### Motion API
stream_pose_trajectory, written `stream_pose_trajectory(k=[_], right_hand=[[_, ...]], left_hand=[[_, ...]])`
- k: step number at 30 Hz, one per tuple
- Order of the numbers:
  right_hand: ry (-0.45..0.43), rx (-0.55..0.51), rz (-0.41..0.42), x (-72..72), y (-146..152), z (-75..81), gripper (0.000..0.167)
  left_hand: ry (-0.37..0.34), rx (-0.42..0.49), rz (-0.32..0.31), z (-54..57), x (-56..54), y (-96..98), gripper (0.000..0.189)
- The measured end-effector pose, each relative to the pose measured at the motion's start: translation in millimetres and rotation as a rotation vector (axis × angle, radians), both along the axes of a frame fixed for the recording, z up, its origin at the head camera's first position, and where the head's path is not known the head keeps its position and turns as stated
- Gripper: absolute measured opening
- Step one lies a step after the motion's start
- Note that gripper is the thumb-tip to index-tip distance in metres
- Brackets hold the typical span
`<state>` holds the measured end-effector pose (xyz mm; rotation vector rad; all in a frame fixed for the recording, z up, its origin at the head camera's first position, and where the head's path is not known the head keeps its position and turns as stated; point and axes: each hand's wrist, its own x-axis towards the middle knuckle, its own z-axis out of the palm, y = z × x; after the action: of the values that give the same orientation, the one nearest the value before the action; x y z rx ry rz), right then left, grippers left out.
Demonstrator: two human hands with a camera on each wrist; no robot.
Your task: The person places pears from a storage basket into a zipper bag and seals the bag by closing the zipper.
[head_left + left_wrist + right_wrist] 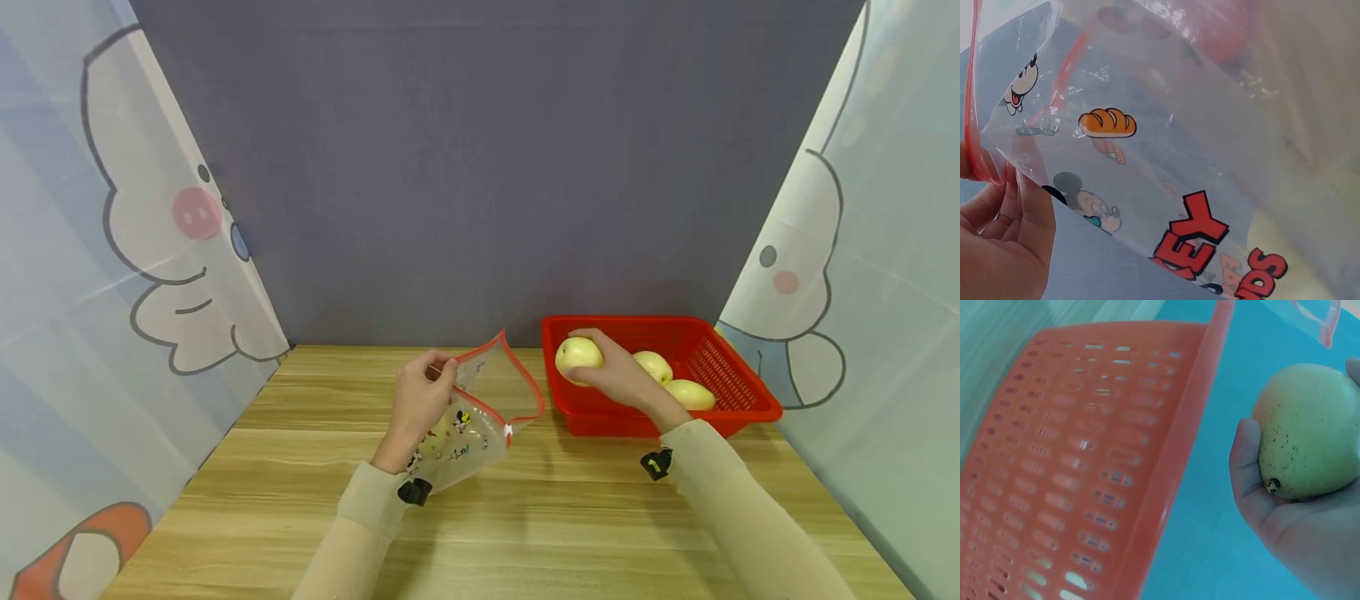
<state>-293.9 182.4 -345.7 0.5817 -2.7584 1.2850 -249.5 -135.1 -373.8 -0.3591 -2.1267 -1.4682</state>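
Observation:
My left hand [423,400] pinches the red-edged rim of a clear zip bag [480,446] printed with cartoon figures. The bag's mouth gapes toward the right, and a white slider [508,430] sits at one corner. Through the plastic shows a pale yellow round shape [437,435] low in the bag. My right hand [617,371] grips a pale yellow mango [578,359] over the left side of a red plastic basket [600,423]. In the right wrist view the same mango [1310,431] has dark specks and a stem end, with the thumb and fingers around it.
Two more yellow fruits, one rounded [654,367] and one longer [691,395], lie in the basket. Bag and basket stand on a wood-grain table [300,500]. A grey backdrop [450,167] rises behind, with cartoon-printed curtains [67,275] on both sides.

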Motion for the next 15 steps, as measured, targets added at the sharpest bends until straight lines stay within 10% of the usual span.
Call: stream_pose_trajectory(k=[15], right_hand=[[0.011,-0.114,0.076,14.2,-20,2.7,0.062]], left_hand=[[0.041,0.003,-0.014,-0.2,0.0,0.4,0.013]])
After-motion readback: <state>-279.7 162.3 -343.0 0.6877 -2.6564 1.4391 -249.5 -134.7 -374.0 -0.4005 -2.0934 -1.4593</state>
